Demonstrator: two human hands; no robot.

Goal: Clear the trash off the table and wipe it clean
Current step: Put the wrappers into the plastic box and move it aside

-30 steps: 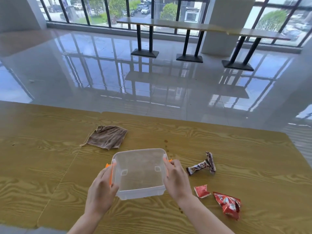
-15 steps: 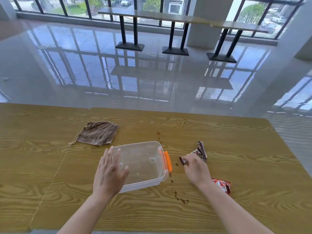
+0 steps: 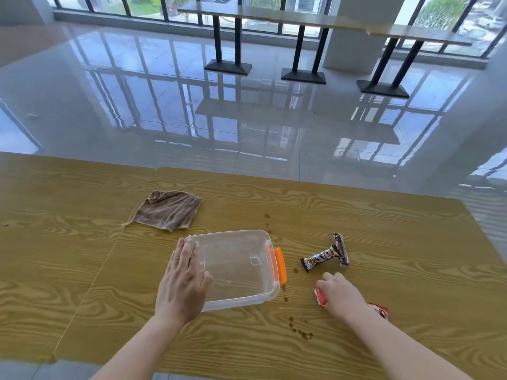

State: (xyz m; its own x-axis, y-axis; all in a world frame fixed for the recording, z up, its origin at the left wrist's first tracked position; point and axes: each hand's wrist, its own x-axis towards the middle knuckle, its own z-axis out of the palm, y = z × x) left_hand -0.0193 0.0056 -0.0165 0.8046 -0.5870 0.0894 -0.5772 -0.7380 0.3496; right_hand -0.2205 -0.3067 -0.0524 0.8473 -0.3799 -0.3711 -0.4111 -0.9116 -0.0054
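Since right hand (image 3: 341, 296) left brown wrapper (image 3: 325, 255) | now on red wrapper (image 3: 320, 297)

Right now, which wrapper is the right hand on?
The small red wrapper under the right hand; the brown wrapper lies untouched farther away.

I see two bare forearms with no sleeves. My left hand (image 3: 182, 283) and right hand (image 3: 340, 296) wear nothing.

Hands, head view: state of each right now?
Left hand: open, flat on the clear container, steadying it.
Right hand: fingers curled on the small red wrapper; full grasp cannot be told.
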